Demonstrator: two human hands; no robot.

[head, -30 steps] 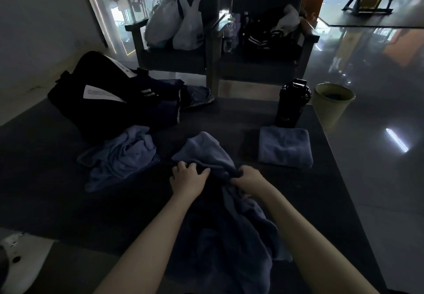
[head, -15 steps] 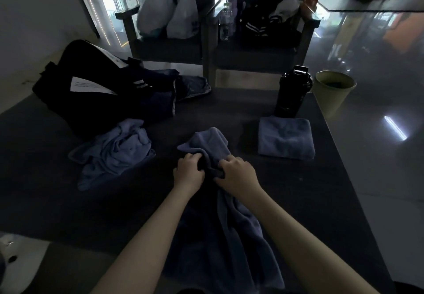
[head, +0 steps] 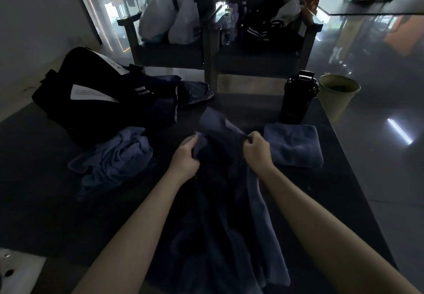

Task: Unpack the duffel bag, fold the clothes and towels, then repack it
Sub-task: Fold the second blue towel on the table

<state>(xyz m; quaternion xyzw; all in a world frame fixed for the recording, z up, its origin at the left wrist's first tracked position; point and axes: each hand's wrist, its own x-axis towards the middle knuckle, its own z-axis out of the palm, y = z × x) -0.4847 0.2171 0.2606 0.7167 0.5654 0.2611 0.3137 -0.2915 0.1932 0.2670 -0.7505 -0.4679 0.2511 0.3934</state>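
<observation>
Towel, plush blue and rumpled, pinched by left and right hands.

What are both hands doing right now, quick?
The left hand is closed, fingers gripping the blue towel.
The right hand is closed, fingers pinching the same towel's edge.
</observation>
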